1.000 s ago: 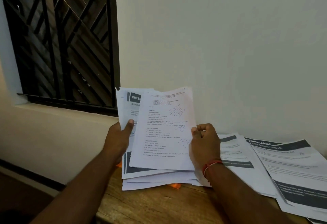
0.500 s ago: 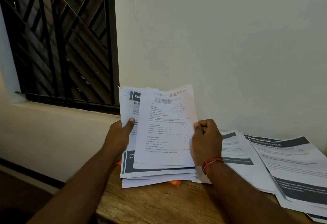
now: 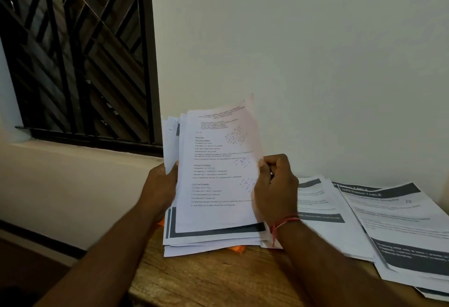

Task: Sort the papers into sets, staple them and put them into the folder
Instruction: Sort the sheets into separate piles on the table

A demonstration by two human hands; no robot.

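Both hands hold the paper stack (image 3: 218, 175), propped on the table (image 3: 206, 280).
My left hand (image 3: 159, 190) clamps its 9 o'clock edge and my right hand (image 3: 275, 190) pinches the top sheet (image 3: 213, 136) at 3 o'clock. I should peel one sheet only, then match it to the sorted piles (image 3: 401, 221) beyond, at 3 o'clock.

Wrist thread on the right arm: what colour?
Red; the wrist thread shows best in the head view.

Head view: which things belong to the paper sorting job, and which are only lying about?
For the job: paper stack, held by left hand and right hand; loose papers to the right; orange thing under the stack, perhaps the folder.
Only there: wooden table, window grille, wall.
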